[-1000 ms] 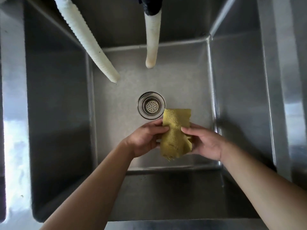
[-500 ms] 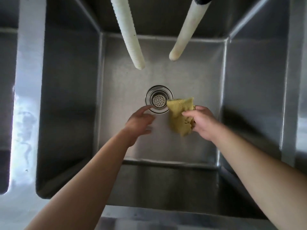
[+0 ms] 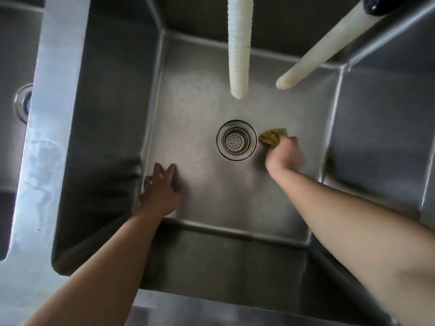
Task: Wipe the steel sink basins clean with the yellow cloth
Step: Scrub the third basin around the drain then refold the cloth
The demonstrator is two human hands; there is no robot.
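Note:
I look straight down into a deep steel sink basin with a round strainer drain in its floor. My right hand grips the bunched yellow cloth and holds it against the basin floor just right of the drain; most of the cloth is hidden under the fingers. My left hand is spread with straight fingers low at the basin's left side, near the corner where the floor meets the left wall. Whether it touches the steel is unclear.
Two whitish hoses hang into the basin from above: a ribbed one over the middle and a smooth one slanting from the upper right. A steel divider separates a second basin with its own drain on the left.
My right hand has bunched the cloth and lowered it to the floor beside the drain. My left hand let go of the cloth and moved down-left, fingers spread. The view shifted right.

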